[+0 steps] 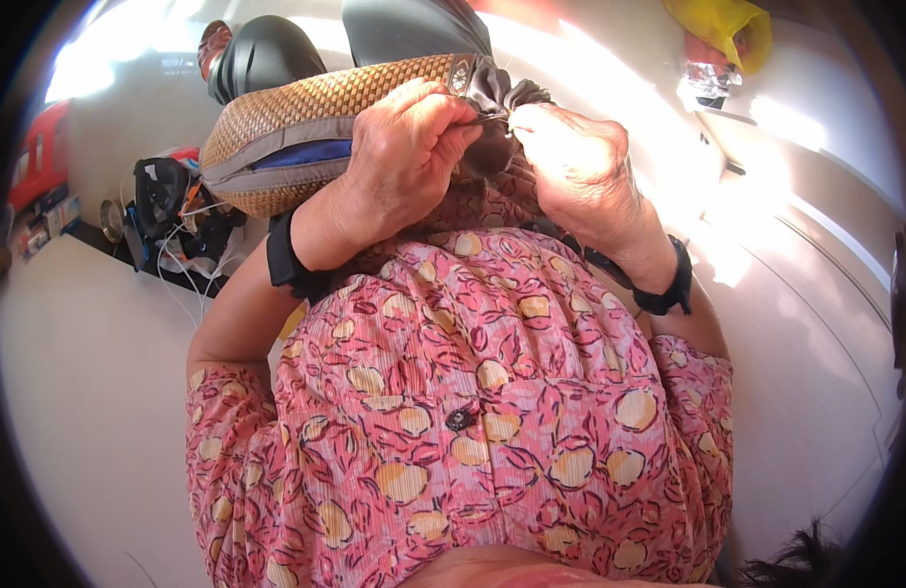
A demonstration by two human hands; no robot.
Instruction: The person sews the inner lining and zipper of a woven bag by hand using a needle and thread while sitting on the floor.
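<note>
Across my lap lies a woven straw-coloured bolster point(316, 103) with grey trim and a long opening, where blue fabric point(306, 153) shows. At its right end gathers a shiny dark cloth point(490, 83), bunched up and hanging down between my hands. My left hand point(409, 142) is closed, thumb and forefinger pinching a thin drawstring point(491, 117) at the bunched cloth. Close beside it, my right hand point(575, 157) pinches the other side of the drawstring. The fingertips are a short gap apart and partly hide the strand.
On the left, a dark bag-like heap point(164, 191) with white cables point(183, 260) rests by a red plastic crate point(41, 152). A yellow bag point(732, 29) and a crumpled silvery packet point(710, 83) are at the far right. Bright sunlight washes over the pale floor.
</note>
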